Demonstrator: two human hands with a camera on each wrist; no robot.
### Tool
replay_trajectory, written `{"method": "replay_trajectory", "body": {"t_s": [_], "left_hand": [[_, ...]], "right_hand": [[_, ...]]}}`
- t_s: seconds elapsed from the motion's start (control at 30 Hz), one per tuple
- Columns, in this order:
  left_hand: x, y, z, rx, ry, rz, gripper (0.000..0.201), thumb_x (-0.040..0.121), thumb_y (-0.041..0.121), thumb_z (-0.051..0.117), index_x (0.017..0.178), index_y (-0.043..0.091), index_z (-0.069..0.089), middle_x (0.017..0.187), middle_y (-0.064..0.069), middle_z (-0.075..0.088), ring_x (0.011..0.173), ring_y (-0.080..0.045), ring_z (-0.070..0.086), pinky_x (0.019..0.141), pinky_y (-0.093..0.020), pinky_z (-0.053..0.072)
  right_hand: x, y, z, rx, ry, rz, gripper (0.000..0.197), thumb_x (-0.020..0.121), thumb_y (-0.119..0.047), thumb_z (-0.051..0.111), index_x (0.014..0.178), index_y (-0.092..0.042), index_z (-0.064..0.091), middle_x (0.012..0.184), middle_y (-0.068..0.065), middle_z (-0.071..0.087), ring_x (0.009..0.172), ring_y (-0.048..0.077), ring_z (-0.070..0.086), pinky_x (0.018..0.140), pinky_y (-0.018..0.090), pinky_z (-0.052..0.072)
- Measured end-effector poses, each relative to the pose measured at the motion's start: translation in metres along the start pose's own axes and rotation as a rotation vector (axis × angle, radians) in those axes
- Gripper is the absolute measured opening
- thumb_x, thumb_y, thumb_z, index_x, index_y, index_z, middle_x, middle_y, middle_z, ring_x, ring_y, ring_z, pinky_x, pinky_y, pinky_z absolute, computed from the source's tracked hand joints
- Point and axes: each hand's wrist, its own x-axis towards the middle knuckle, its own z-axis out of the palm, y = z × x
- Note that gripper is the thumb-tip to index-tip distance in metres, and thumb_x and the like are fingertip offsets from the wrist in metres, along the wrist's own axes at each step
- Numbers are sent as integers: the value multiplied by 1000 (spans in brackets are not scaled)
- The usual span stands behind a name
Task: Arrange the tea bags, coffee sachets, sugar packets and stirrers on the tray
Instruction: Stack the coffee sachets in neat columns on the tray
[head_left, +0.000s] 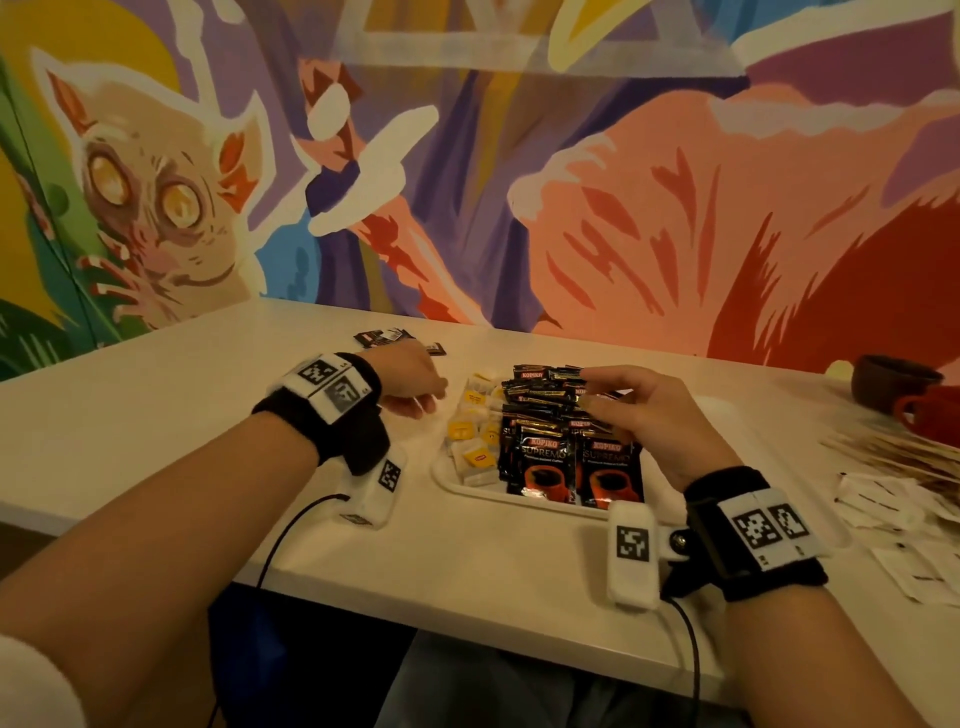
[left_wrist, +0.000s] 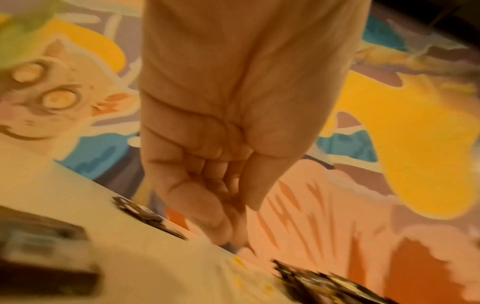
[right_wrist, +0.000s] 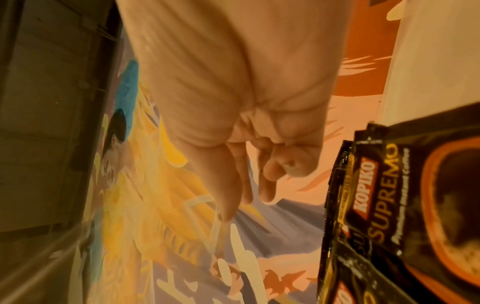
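Right hand (head_left: 649, 415) hovers palm-down over coffee sachets (head_left: 556, 415), fingers relaxed.

Each bare forearm wears a black wristband (head_left: 332, 415) carrying white blocks printed with black square codes (head_left: 769, 527). A thin black cable (head_left: 291, 530) trails from each.

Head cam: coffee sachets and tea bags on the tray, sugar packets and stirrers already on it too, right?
Not quite. The head view shows the coffee sachets and tea bags on the tray, but the sugar packets and stirrers lie on the table, off to the tray's right.
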Motion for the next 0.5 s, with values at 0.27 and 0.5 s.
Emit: {"method": "replay_trajectory", "body": {"t_s": [0.27,0.5], "left_hand": [[8,-52,-47,564,-9,-207,70,89,60,48,137,9,42,138,-9,48,123,-25,49,101,-32,36],[36,-73,-58,710,-173,-187,101,29,82,72,109,20,69,103,1,70,96,-21,61,88,-29,45]], "right_hand": [[18,-23,36,-18,-90,0,15,87,-6,61,91,-17,70,77,0,61,61,8,48,49,17,42],[64,-57,77,-232,-243,44,15,91,-5,55,94,-14,66,86,3,64,66,11,52,53,22,45]]}}
